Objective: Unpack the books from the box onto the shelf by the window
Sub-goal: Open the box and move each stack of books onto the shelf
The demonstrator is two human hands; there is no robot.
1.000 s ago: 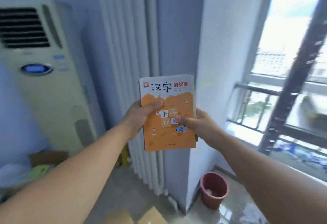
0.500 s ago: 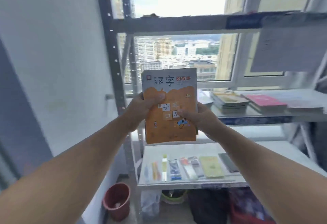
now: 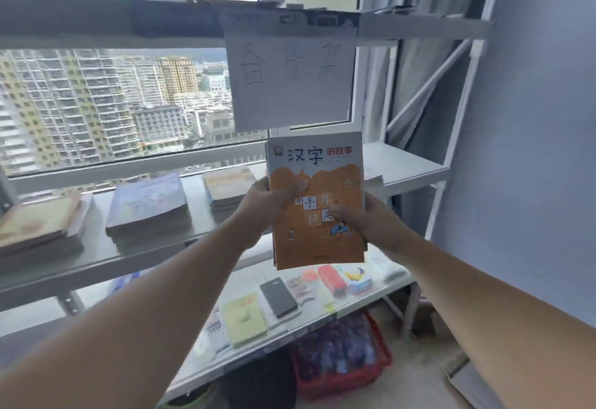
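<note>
I hold an orange-and-white book (image 3: pixel 317 182) upright in front of me, with more book edges showing behind it. My left hand (image 3: pixel 266 203) grips its left edge, thumb across the cover. My right hand (image 3: pixel 364 218) grips its right edge, thumb on the cover. Behind the book is the grey metal shelf (image 3: pixel 409 166) by the window. Its middle board carries a tan stack (image 3: pixel 38 228) at the left, a blue stack (image 3: pixel 148 205) and another stack (image 3: pixel 227 187) nearer the centre. The box is out of view.
A paper sign (image 3: pixel 290 82) hangs from the upper shelf board. The lower board (image 3: pixel 245 282) holds a black case (image 3: pixel 279 297), a green booklet (image 3: pixel 243 318) and several small packets. A red basket (image 3: pixel 342 363) sits on the floor below. A blue wall (image 3: pixel 532 150) stands at right.
My view has swung right from the radiator corner to the shelf and window. The book stays gripped in both hands and is now in front of the shelf's right half.
</note>
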